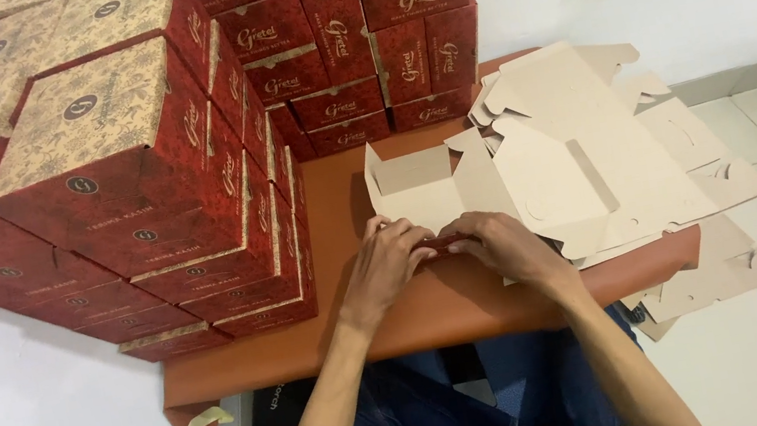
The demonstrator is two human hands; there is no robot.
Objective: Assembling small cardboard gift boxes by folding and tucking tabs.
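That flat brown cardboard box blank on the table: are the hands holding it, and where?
Both the left hand and right hand press on the near edge of the flat brown cardboard box blank, fingers meeting there.

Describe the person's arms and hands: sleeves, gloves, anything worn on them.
Both arms are bare from the bottom edge of the picture to the fingertips; no sleeve shows. The left hand and right hand wear no gloves. No watch, band or ring can be made out on wrists or fingers. Below the arms, dark blue clothing covers the lap.
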